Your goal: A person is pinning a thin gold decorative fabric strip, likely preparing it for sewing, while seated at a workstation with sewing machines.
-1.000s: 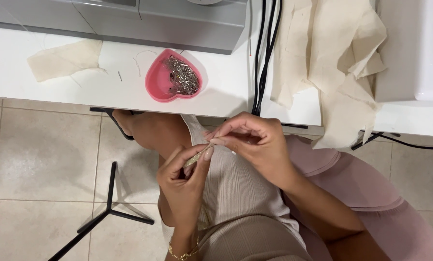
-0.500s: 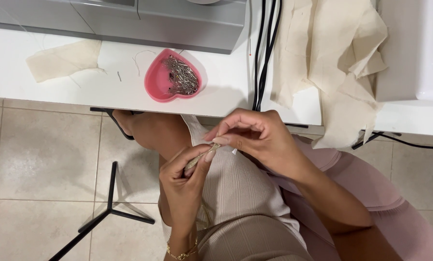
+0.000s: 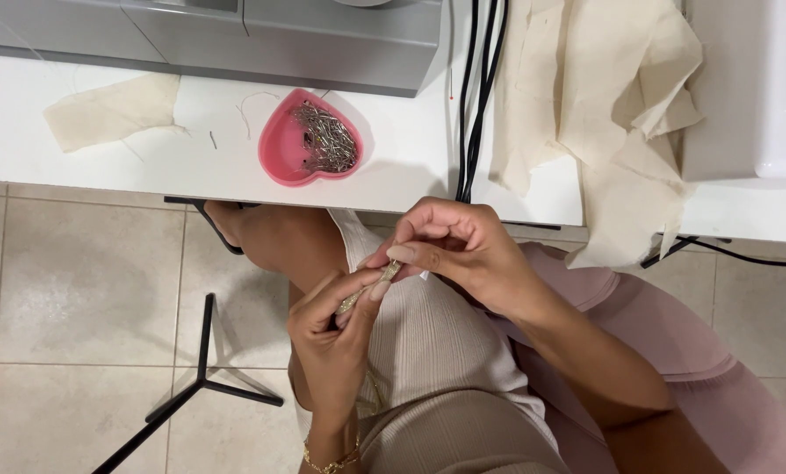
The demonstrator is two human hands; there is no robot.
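- Beige floor tiles are showing below a white worktop (image 3: 147,167) carrying a pink heart-shaped pin dish (image 3: 310,140) and cream fabric scraps (image 3: 604,114).
- Left hand (image 3: 336,320) is pinching a small folded fabric strip (image 3: 367,290) over the lap, its long axis running from 7 to 1 o'clock.
- Right hand (image 3: 450,250), fingertips closed on the strip's upper end, is sitting at 2 o'clock from the left.
- Worktop edge is lying just above at 12 o'clock; open room is lying at 9 o'clock.

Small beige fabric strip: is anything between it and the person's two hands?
Nothing visible. The left hand pinches the small beige fabric strip from below and the right hand meets its upper end with the fingertips. Both touch it directly, over the lap, apart from the white table.
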